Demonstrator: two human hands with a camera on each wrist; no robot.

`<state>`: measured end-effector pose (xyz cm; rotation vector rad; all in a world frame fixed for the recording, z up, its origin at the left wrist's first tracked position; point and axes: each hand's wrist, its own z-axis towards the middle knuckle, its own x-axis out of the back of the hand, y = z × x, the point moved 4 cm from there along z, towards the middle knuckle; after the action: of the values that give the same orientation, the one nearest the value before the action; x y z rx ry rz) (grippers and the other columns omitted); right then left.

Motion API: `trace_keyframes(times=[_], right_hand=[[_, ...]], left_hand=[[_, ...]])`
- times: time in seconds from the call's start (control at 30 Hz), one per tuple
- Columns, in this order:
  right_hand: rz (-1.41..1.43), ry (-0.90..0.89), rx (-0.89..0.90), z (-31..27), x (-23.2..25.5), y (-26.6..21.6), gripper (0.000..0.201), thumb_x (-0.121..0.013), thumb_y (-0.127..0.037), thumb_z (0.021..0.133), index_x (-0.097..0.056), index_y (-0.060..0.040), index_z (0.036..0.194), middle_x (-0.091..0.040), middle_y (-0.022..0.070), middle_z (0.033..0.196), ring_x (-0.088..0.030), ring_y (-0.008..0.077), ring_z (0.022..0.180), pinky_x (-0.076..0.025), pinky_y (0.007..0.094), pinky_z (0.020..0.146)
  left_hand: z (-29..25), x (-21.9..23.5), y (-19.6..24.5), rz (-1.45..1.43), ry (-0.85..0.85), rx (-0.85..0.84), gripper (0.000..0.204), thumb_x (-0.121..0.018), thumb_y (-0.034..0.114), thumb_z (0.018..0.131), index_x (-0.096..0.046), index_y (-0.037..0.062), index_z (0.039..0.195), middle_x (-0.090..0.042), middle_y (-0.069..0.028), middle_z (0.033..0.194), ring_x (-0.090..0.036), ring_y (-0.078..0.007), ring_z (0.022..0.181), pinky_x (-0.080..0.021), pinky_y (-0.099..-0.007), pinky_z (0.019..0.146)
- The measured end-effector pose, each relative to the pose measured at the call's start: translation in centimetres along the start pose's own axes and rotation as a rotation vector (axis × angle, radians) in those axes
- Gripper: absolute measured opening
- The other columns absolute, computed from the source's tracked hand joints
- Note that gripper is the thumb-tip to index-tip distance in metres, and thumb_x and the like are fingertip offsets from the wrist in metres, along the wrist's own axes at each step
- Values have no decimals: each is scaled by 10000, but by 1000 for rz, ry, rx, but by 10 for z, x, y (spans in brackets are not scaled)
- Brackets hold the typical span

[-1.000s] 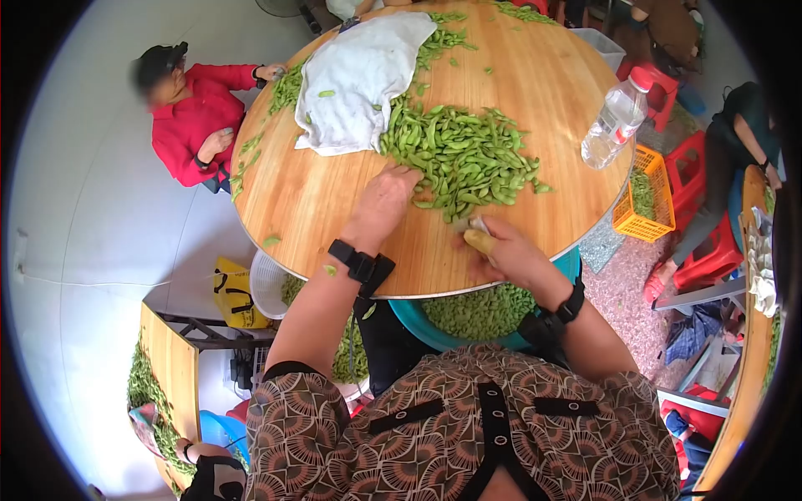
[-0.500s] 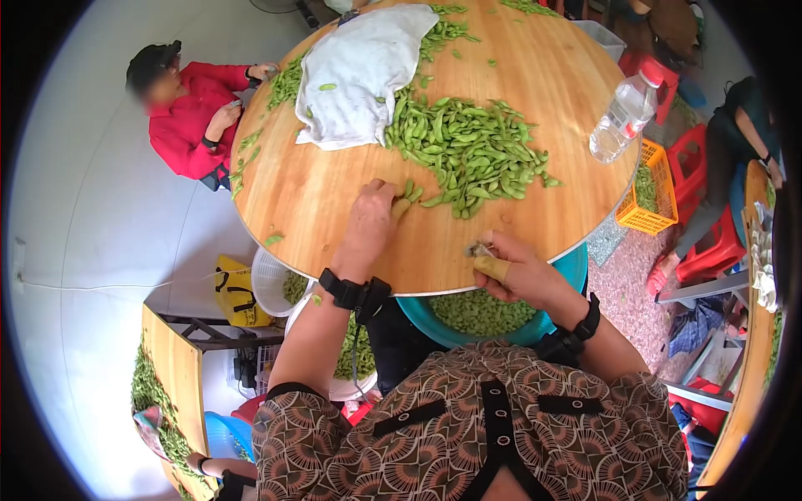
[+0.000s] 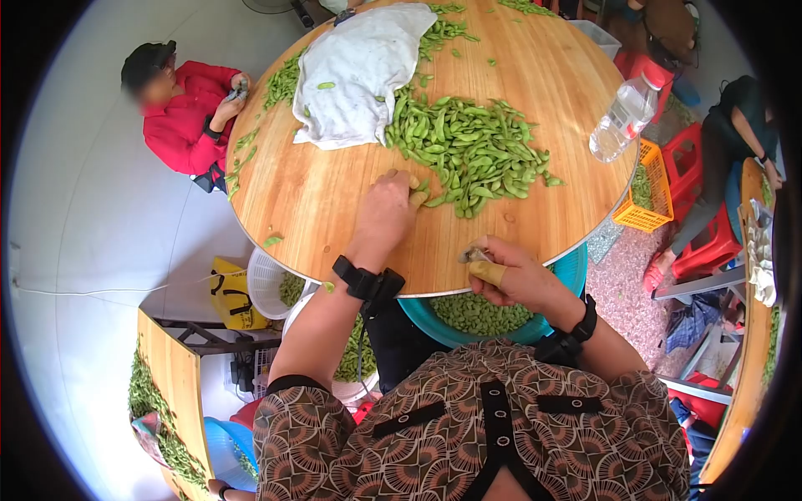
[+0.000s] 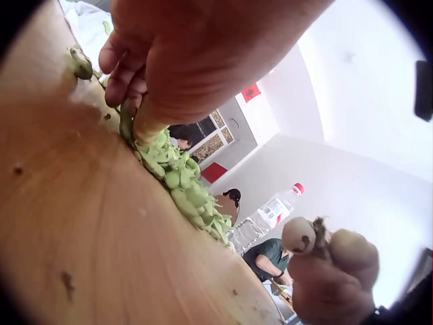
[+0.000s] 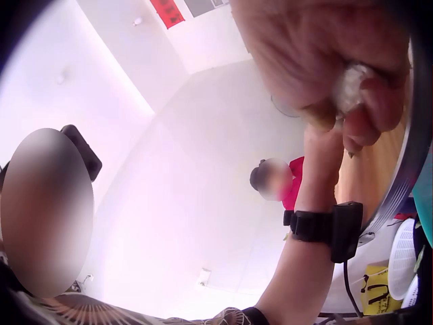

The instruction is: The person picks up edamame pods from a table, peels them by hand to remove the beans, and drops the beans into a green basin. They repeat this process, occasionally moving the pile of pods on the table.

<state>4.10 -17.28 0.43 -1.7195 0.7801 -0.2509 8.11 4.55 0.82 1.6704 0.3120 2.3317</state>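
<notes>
A pile of green edamame pods (image 3: 476,154) lies on the round wooden table (image 3: 326,221). My left hand (image 3: 388,209) rests at the pile's near left edge. Between its thumb and fingers it pinches an edamame pod (image 4: 126,128), partly hidden by the fingertips. My right hand (image 3: 514,274) is at the table's near edge, above a teal tub (image 3: 575,271) of shelled beans (image 3: 480,316). Its curled fingers hold a small whitish crumpled thing (image 5: 353,84), mostly covered by the hand. A yellowish cover (image 3: 487,271) wraps one right-hand digit.
A white cloth (image 3: 359,75) lies left of the pile, and a plastic bottle (image 3: 622,121) stands near the right edge. An orange crate (image 3: 650,215) is beyond that edge. White basket (image 3: 261,284) and yellow bag (image 3: 230,292) are below left. A person in red (image 3: 188,121) sits left.
The left hand drew back from the pile, then moved right to its edge again. My right hand, blurred earlier, has steadied at the table edge. The person in red brought both hands together.
</notes>
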Motion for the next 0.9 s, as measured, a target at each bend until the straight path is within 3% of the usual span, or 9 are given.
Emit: trace_keyframes(times=[0.07,0.17,0.23,0.27,0.33,0.37,0.47,0.67,0.9], right_hand=[[15,-8,17,1,-1,0,175,-472,-171,975,-497,-82,1122,-571,19,762,-442,56,486,-302,196,404],[-37,103,81,3,2,-4,171,-458,-171,981,-497,-84,1124,-575,19,772,-463,54,506,-318,192,419],[69,146,162,-1,4,-10,187,-444,-171,989,-486,-88,1151,-579,23,789,-475,55,516,-328,190,428],[70,151,154,-1,4,-11,187,-444,-171,989,-486,-88,1151,-579,23,789,-475,55,516,-328,190,428],[168,164,214,-2,5,-15,215,-435,-170,994,-468,-90,1190,-582,28,807,-470,56,508,-322,192,419],[169,168,211,-2,6,-15,215,-435,-170,994,-468,-90,1190,-582,28,807,-470,56,508,-322,192,419],[171,101,224,-3,3,-13,237,-424,-164,998,-450,-93,1223,-582,35,815,-458,61,494,-311,195,409],[211,78,235,-8,0,-12,247,-419,-151,999,-448,-100,1239,-562,30,790,-422,70,469,-290,197,397],[231,52,159,-18,-1,-22,219,-446,-157,994,-465,-100,1205,-526,14,754,-406,64,475,-293,200,415]], left_hand=[[1,-3,-1,-3,-27,2,218,-643,195,839,-585,17,951,-621,-171,840,-600,-376,831,-476,-446,752],[-4,12,16,62,92,-88,150,-622,160,857,-558,30,896,-632,-156,850,-607,-376,798,-487,-452,715],[-16,37,44,-281,71,-9,107,-593,103,884,-567,23,950,-652,-140,863,-639,-322,750,-509,-402,669],[-25,42,56,-288,66,-7,107,-593,103,884,-567,23,950,-652,-140,863,-639,-322,750,-509,-402,669],[-42,40,74,-710,-5,31,198,-553,55,911,-587,1,1099,-672,-142,910,-658,-250,725,-516,-330,655],[-50,36,78,-713,-8,32,198,-553,55,911,-587,1,1099,-672,-142,910,-658,-250,725,-516,-330,655],[-66,24,86,-836,-78,68,393,-547,6,906,-540,33,1297,-669,-162,1019,-654,-182,808,-509,-272,740],[-72,19,88,-898,14,27,386,-563,1,903,-551,33,1288,-673,-144,1048,-651,-147,896,-510,-269,777],[-75,27,94,-825,54,-12,387,-586,-3,886,-558,22,1271,-670,-159,1071,-666,-173,904,-516,-270,782]])
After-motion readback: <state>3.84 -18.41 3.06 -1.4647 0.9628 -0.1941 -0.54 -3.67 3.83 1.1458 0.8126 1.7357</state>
